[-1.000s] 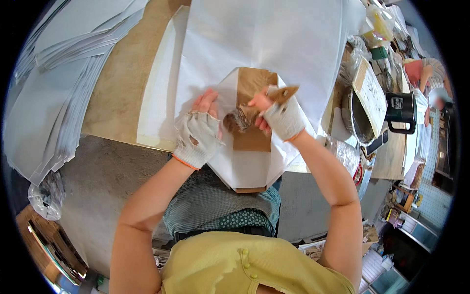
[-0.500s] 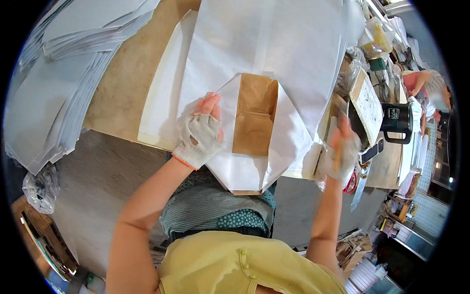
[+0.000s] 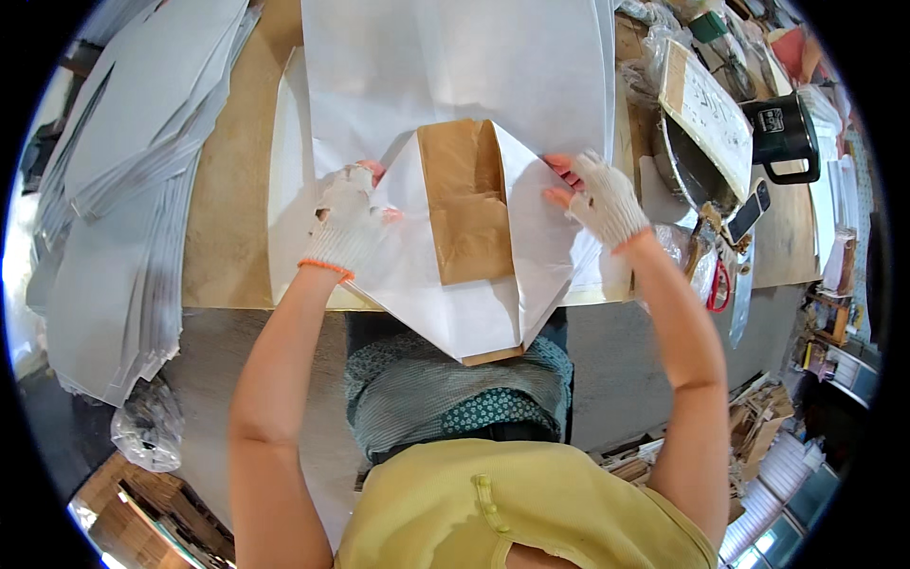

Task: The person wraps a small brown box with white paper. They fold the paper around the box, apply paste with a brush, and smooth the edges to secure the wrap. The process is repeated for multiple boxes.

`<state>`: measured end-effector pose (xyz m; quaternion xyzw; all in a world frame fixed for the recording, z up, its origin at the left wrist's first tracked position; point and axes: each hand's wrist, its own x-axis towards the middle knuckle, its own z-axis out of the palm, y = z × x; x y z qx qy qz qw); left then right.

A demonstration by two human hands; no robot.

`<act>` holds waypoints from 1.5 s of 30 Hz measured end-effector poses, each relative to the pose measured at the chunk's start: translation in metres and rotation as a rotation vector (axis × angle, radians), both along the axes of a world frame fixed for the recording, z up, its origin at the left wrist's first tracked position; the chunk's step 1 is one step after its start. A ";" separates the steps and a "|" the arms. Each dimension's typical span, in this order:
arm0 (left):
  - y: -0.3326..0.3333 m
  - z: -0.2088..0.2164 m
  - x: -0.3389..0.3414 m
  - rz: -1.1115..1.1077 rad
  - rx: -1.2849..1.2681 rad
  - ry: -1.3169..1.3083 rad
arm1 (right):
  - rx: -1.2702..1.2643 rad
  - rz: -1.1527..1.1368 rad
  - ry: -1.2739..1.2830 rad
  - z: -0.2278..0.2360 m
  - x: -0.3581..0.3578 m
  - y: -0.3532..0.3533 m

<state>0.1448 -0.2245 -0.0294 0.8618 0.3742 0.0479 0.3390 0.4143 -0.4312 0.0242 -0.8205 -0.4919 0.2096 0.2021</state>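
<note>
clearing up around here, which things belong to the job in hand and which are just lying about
Likely the job:
folded white-and-brown paper, left hand and right hand at its sides
white sheet stack, perhaps

Likely just lying about:
black mug
phone
clear plastic bag

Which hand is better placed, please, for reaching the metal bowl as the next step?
Probably the right hand: the metal bowl is just to its right, while the left hand is farther away, beyond the brown paper.
</note>
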 end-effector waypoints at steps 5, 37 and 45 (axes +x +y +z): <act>-0.013 0.033 0.016 0.009 0.012 0.214 | -0.217 0.229 -0.347 -0.006 0.004 0.022; -0.044 0.055 -0.019 -0.737 0.210 0.117 | 0.458 0.192 0.238 -0.022 -0.052 -0.032; -0.075 -0.006 -0.003 -0.232 0.476 -0.276 | 0.562 -0.085 0.032 -0.068 -0.077 -0.031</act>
